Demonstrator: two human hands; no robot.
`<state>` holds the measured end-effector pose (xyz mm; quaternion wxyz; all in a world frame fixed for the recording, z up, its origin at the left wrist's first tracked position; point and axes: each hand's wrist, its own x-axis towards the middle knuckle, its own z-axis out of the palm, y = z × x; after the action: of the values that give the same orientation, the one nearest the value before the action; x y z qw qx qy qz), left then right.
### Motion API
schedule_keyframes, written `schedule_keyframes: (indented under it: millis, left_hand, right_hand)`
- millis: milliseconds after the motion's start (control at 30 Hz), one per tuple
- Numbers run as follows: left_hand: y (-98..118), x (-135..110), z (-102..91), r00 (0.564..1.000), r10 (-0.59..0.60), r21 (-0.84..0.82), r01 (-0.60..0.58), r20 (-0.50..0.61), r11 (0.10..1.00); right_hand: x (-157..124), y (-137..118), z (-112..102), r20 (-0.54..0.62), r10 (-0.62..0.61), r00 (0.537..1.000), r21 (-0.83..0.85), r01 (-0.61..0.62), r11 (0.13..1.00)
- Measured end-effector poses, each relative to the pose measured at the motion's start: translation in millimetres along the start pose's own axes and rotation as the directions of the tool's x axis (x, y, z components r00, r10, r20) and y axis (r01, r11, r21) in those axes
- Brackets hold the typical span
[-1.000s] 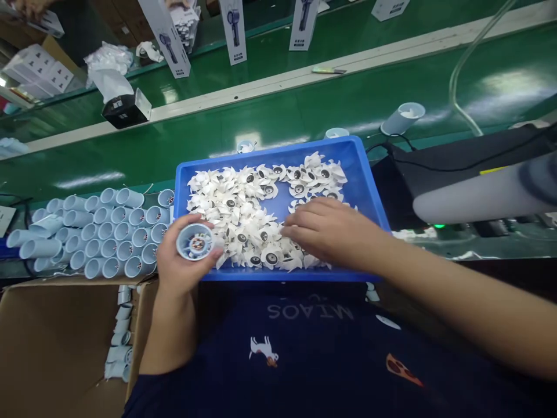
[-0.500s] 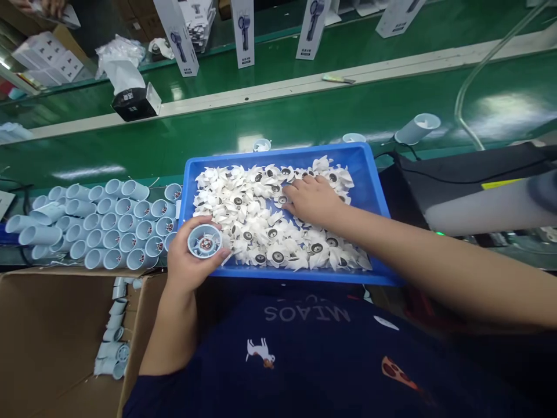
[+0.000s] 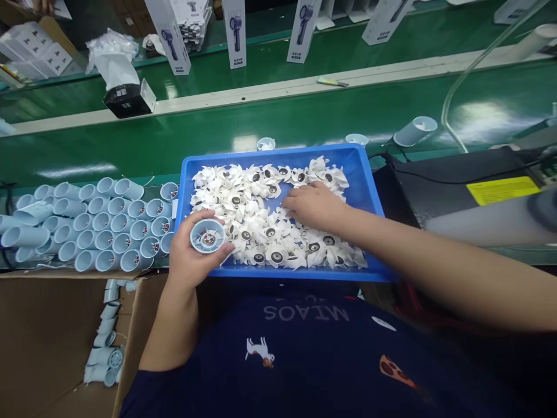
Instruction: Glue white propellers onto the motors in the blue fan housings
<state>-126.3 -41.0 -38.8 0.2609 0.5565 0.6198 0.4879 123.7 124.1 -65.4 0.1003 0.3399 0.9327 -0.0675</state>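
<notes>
As left hand (image 3: 191,261) holds housing (image 3: 208,236), MIAOS shirt (image 3: 304,348)

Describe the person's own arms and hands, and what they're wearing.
Both the left hand and the right hand are bare, with no gloves, rings or watch showing, and the forearms are uncovered. The dark navy top carries pale lettering reading MIAOS, a white bird print and a pizza-slice print.

The right hand (image 3: 315,207) hides some white fan rotors (image 3: 256,232). The pale tube (image 3: 491,223) at right is blurred, and the print on the upright boxes (image 3: 237,35) is too small to read.
</notes>
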Motion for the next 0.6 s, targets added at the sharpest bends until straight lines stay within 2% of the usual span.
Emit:
schedule_keyframes:
  millis: [100,233,300,367,433,467,533,600]
  left_hand:
    - [4.6,2.7,12.2,1.000,-0.023,0.003,0.023,-0.001,1.000]
    - [7.3,1.9,26.1,0.999,-0.037,0.012,0.037,0.031,0.999]
    - [6.2,0.7,29.8,0.999,0.036,0.045,-0.035,-0.028,0.998]
    - [5.6,-0.5,31.0,0.981,0.155,0.031,-0.152,-0.116,0.988]
    - [7.7,-1.8,30.4,0.961,0.244,0.002,-0.246,-0.132,0.969]
    - [10.1,-2.6,29.9,0.960,0.265,0.004,-0.265,-0.088,0.964]
    - [16.4,-3.8,29.5,0.961,0.268,0.053,-0.271,0.064,0.961]
    - [22.7,-4.4,30.7,0.948,0.249,0.119,-0.275,0.198,0.954]
  right_hand:
    - [12.2,-10.9,3.7,-0.004,0.025,1.000,0.041,-0.025,0.999]
    - [14.5,-11.8,2.4,-0.046,-0.027,0.999,0.211,0.036,0.977]
    - [7.5,-8.0,-3.2,-0.083,-0.004,0.997,0.357,0.034,0.933]
    - [-5.6,-7.2,-11.6,-0.097,0.024,0.995,0.551,0.033,0.834]
    - [-22.7,-12.5,-20.0,-0.082,0.000,0.997,0.727,0.060,0.684]
    - [-31.3,-17.4,-23.3,-0.063,-0.029,0.998,0.827,0.068,0.558]
    - [-45.7,-29.4,-27.2,-0.019,-0.098,0.995,0.981,0.037,0.188]
    - [-54.2,-40.4,-27.1,0.028,-0.165,0.986,0.971,-0.066,-0.228]
